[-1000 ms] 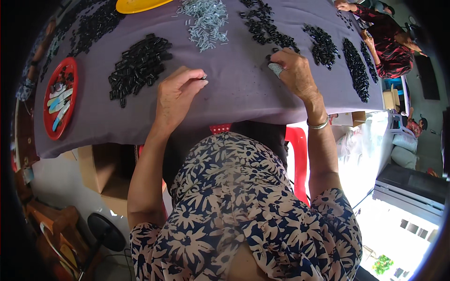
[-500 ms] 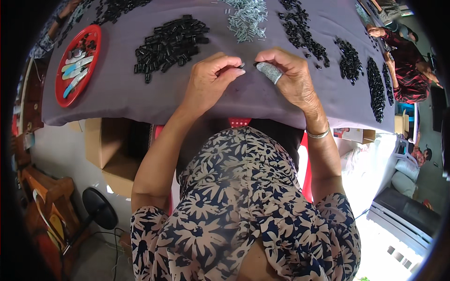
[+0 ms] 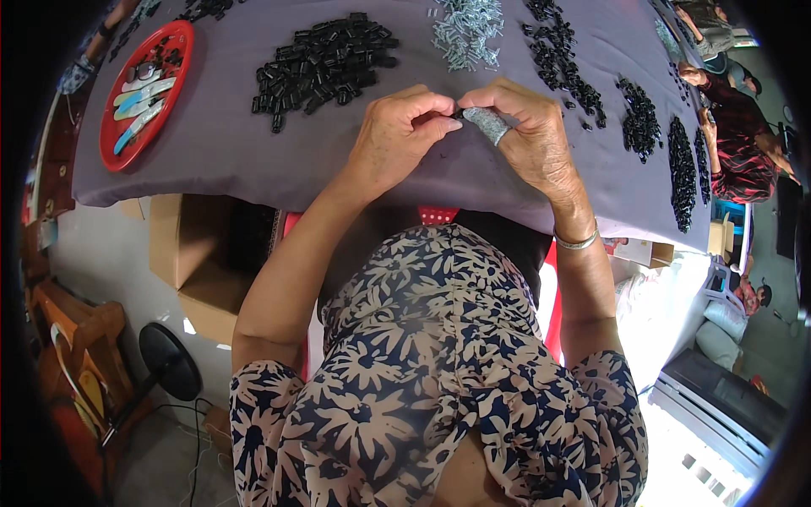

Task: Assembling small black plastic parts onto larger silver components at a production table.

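My left hand (image 3: pixel 400 139) and my right hand (image 3: pixel 528 135) meet fingertip to fingertip above the near part of the table. Between them a small black part (image 3: pixel 458 113) shows, mostly covered by the fingers. Both hands are closed in a pinch. A grey speckled finger cover (image 3: pixel 486 124) wraps a digit of my right hand. Beyond my left hand lies a pile of black cylindrical pieces (image 3: pixel 325 68). Past my right hand is a heap of small clear or silvery pins (image 3: pixel 467 32).
A red oval tray (image 3: pixel 107 139) at the left holds knife-like tools and small dark parts. More small black parts (image 3: pixel 564 63) lie in piles to the right. Grey-purple cloth (image 3: pixel 253 173) covers the table. A co-worker in a red-and-black top (image 3: pixel 743 148) is at the far right. Cardboard boxes (image 3: pixel 169 241) stand below.
My hands have come together, so the fingertips that were apart now meet at the small black part. The whole view has shifted slightly.
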Action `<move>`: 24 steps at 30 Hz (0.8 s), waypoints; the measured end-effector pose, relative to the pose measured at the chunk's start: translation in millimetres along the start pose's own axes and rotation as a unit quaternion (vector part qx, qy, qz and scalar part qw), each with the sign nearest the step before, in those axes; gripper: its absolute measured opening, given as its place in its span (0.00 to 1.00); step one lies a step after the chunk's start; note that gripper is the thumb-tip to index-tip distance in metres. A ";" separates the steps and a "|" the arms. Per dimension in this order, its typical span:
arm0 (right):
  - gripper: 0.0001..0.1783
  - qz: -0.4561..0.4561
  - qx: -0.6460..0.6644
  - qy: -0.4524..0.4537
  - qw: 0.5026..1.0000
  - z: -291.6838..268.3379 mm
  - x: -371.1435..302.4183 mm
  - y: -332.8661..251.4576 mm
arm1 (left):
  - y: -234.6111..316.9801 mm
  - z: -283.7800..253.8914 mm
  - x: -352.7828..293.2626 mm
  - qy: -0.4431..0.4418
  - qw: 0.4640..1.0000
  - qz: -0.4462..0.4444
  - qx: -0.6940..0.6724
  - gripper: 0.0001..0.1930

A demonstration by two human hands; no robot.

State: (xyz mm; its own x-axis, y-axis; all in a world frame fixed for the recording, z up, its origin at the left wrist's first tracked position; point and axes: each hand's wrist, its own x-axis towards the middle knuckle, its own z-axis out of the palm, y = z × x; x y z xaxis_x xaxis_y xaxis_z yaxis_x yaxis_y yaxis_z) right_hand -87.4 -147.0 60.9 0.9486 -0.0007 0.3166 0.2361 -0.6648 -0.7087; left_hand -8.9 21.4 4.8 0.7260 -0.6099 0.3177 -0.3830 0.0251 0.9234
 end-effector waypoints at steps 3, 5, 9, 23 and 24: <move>0.18 -0.009 -0.026 -0.009 1.000 0.4 1.0 -1.5 | 0.3 -0.4 -0.2 -0.003 1.000 -0.003 0.014 0.08; 0.16 -0.029 -0.034 0.001 0.999 1.2 1.6 -0.8 | 0.4 -0.2 -0.6 -0.003 1.000 -0.005 0.016 0.08; 0.13 -0.032 -0.049 -0.003 0.998 2.2 1.9 -1.0 | -2.5 0.8 -0.7 -0.006 1.000 -0.003 0.009 0.06; 0.05 0.141 0.107 -0.106 0.978 5.0 -8.6 17.9 | 3.0 14.6 -8.8 0.032 0.978 0.085 0.186 0.16; 0.05 0.168 0.141 -0.116 0.969 5.8 -8.0 18.9 | 1.4 14.6 -9.3 0.010 0.979 0.082 0.184 0.17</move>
State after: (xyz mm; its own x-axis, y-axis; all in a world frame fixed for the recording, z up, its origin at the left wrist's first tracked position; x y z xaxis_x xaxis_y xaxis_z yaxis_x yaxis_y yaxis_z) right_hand -89.3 -155.3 41.3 0.9960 0.0088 -0.0886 -0.0764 -0.4258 -0.9016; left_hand -24.5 15.6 0.0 0.6469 -0.6060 0.4629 -0.6728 -0.1678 0.7206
